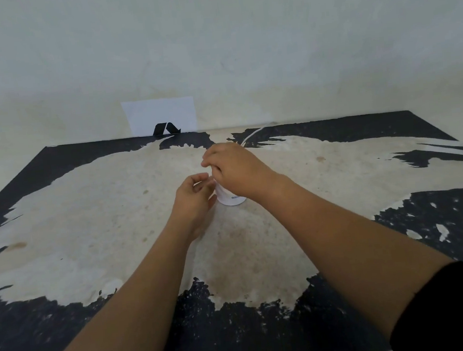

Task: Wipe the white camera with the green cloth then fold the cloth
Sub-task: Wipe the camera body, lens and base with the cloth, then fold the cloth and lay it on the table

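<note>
The white camera [231, 198] stands on the worn table [86, 206] near its middle; only its round base with small lettering shows, the upper part hidden by my hands. My right hand [232, 166] is curled over the top of the camera from the right. My left hand [195, 195] cups the camera's left side, fingers bent around it. A white cable [250, 135] runs from behind my right hand toward the table's back edge. No green cloth shows anywhere in the head view.
The table top is black with a large pale worn patch and ends at the plastered wall. A white sheet of paper [162, 114] with a black mark leans against the wall, back left of the camera.
</note>
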The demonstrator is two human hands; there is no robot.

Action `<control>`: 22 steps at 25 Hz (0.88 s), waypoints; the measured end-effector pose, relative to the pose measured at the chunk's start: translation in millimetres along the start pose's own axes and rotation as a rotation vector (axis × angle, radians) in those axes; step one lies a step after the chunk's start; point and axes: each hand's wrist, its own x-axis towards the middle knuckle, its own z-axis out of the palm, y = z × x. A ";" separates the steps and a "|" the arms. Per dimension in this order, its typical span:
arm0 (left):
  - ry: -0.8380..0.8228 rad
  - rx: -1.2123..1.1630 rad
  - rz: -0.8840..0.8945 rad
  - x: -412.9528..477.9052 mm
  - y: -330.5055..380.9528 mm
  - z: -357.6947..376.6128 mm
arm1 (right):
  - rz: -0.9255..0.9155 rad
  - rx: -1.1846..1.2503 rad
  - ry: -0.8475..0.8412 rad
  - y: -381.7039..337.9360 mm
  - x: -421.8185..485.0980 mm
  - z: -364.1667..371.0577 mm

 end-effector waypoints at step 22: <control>-0.112 0.559 0.372 -68.8 -5.8 23.9 | 0.831 1.290 0.405 31.0 -103.5 2.8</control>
